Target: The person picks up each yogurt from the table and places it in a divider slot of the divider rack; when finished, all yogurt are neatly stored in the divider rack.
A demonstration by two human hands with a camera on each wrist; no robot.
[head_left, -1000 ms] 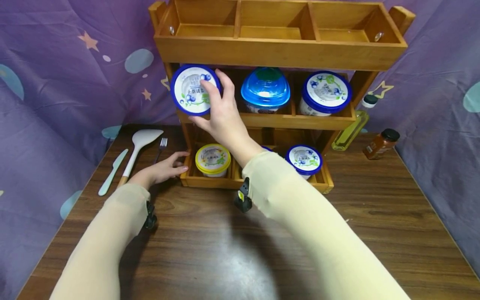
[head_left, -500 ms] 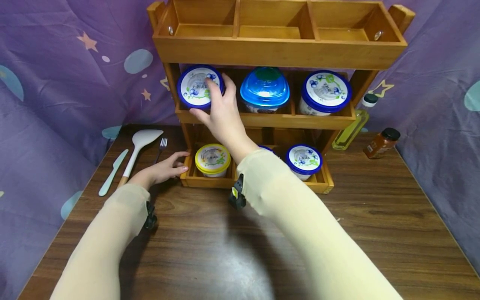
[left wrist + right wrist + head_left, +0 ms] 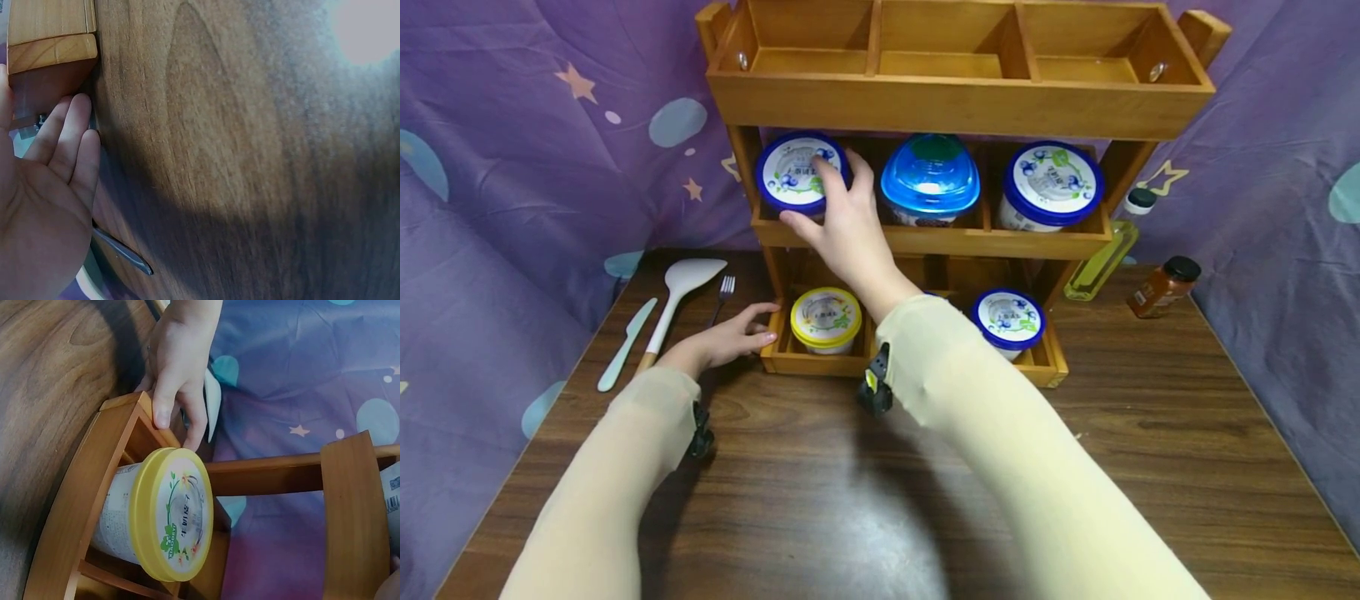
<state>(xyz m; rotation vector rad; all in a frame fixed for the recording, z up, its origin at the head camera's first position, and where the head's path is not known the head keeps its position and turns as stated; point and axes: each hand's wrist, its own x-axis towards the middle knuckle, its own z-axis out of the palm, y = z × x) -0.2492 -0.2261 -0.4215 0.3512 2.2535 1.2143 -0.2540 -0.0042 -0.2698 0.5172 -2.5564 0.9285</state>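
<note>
My right hand (image 3: 853, 229) holds a blue-lidded tub (image 3: 786, 175) by its right side, thumb at the front and fingers over and behind the lid. This tub sits in the left compartment of the wooden rack's (image 3: 925, 242) middle tier. My left hand (image 3: 730, 337) rests against the left end of the bottom tier. In the left wrist view its fingers (image 3: 76, 125) lie fairly straight along the wood. Close by, a yellow-lidded tub (image 3: 826, 319) stands in the bottom left compartment. The right wrist view barely shows the held tub (image 3: 394, 500) at its edge.
A blue domed container (image 3: 931, 179) and another blue-lidded tub (image 3: 1052, 185) share the middle tier. One more tub (image 3: 1009, 321) stands bottom right; another is mostly behind my right arm. Knife (image 3: 627, 344), ladle (image 3: 688, 275) and fork (image 3: 725, 292) lie left; oil bottle (image 3: 1101, 262) and brown jar (image 3: 1163, 287) stand right.
My right hand has moved the blue-lidded tub slightly right and back into the left compartment of the middle tier, then stayed nearly still. The left hand has not moved.
</note>
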